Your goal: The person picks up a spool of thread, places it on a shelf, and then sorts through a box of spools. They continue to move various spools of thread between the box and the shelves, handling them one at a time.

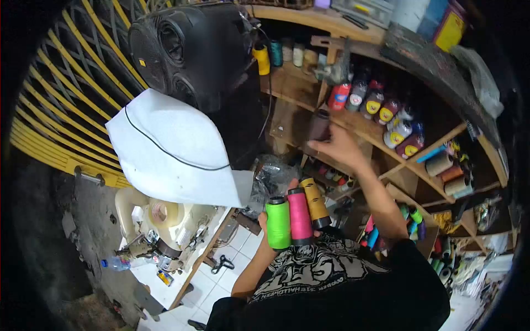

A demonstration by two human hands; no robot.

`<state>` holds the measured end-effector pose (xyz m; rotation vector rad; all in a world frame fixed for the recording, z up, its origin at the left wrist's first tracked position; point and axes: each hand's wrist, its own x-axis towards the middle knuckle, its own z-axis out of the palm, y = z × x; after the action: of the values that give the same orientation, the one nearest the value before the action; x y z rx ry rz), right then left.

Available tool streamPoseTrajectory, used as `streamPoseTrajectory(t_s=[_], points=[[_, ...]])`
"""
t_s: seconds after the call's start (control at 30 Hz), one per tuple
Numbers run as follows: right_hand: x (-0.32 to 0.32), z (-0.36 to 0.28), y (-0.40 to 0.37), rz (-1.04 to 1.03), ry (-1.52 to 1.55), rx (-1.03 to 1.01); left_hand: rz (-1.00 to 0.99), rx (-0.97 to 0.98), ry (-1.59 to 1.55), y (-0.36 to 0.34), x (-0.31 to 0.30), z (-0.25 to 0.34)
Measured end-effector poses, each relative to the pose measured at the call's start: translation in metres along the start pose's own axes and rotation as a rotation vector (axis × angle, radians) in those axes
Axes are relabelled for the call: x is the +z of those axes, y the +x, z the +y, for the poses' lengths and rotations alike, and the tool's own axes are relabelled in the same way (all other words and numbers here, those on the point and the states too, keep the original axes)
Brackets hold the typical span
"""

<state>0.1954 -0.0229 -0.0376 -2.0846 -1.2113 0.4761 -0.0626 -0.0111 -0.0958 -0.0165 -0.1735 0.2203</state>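
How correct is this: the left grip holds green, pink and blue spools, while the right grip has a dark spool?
Blue is wrong: the head view shows a yellow spool in the left grip, with the pink spool and green spool. The right grip has a dark spool.

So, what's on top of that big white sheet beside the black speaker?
A thin black cable curves across the large white sheet. Whatever lies directly beneath it is covered and can't be seen.

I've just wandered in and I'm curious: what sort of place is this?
Probably a small sewing workshop: there's what looks like a sewing machine, a green thread cone, a pink thread cone, and more cones on wooden shelves.
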Motion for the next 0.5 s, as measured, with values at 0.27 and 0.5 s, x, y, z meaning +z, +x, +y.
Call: streamPoseTrajectory(t_s=[0.27, 0.5], points=[[0.034, -0.029, 0.141, 0.341, 0.152, -0.238, -0.045, 0.18, 0.096, 0.067, 0.011, 0.027], [0.056, -0.004, 0.253, 0.631, 0.193, -0.071, 0.011, 0.174, 0.056, 0.065, 0.014, 0.04]])
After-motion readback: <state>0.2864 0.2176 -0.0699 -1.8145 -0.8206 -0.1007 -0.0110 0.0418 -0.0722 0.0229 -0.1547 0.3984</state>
